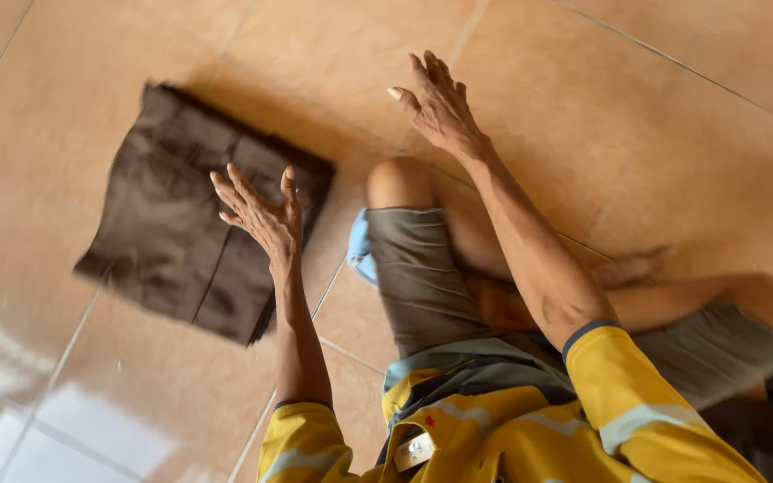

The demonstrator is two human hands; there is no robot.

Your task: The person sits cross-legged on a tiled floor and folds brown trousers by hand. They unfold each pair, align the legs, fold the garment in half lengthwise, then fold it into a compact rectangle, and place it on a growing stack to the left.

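Folded dark brown cloth (191,210) flat on tiled floor (628,134), at 9 o'clock of frame centre, well left of bent knee (400,182). Looks folded into a rough square, several layers, seam line running down the middle. Likely soft, light, limp; not fragile, not slippery on the tile by the look of it. Probably sags if lifted by one corner; best taken along a folded edge or by two corners to keep the fold together.

Left hand (261,210) open, fingers spread, palm down, over the cloth's right edge at about 3 o'clock of the cloth. Grasping nothing; cannot tell whether hovering or lightly touching the fabric.

Grey shorts (413,277) and crossed legs at centre, yellow sleeves (637,402) at 6 o'clock.

Right hand (440,112) at 12 o'clock, raised above the floor beyond the knee, fingers extended and loosely spread. Empty, released, touching nothing visible. Well apart from the cloth, knee between the two.
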